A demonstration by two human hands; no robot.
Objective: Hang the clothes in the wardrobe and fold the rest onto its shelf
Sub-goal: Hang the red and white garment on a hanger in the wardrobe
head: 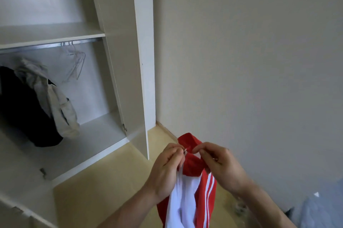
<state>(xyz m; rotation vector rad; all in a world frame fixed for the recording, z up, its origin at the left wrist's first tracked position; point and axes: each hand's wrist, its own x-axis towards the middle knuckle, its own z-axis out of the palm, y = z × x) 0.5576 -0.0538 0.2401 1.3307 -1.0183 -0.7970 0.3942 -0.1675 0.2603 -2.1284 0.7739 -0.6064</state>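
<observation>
A red and white jacket (191,190) with white stripes hangs in front of me, low in the view. My left hand (167,170) pinches its zip pull near the collar. My right hand (220,164) pinches the red collar on the other side. The white wardrobe (120,60) stands open at the left. On its rail (46,45) hang empty wire hangers (75,64), a black garment (22,108) and a beige garment (59,108). A shelf (52,32) sits above the rail.
The open wardrobe door (143,60) juts out between the wardrobe and the beige wall. Yellowish floor (104,190) lies below. A light blue fabric (319,213) shows at the bottom right corner.
</observation>
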